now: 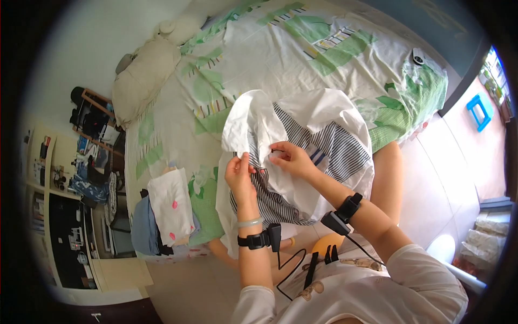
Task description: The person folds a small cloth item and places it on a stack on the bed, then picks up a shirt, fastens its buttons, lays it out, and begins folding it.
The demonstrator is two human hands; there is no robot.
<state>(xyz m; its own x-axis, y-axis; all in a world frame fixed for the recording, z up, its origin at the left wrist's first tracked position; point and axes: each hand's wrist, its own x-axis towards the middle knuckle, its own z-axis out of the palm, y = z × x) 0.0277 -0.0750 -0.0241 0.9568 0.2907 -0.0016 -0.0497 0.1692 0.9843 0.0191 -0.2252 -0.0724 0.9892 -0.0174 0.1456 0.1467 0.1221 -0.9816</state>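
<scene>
White cloth garment [329, 102] with dark-striped panels [337, 151] is located at both hands, bunched over the near edge of the bed and the person's lap. The left hand [242, 171] is closed, thumb and fingers pinching the garment's edge. The right hand [291, 160], just beside it, is nearly closed, with thumb and forefinger together at the white fabric; a small dark item [274, 151] shows at those fingertips, too small to identify.

Behind the left hand, a pale bangle [250, 222] and a black strap with a box-shaped device [259, 238] are worn. A second black strapped device [345, 212] is on the right forearm.

Beyond both hands extends a white bed sheet with green print [264, 48]. Left of the left hand, near the bed's edge, lies a folded white cloth with pink spots [168, 200], beside folded blue-grey cloth [143, 227]. Well apart from the right hand, far to its right, a blue plastic stool [479, 112] is noted on the floor.
</scene>
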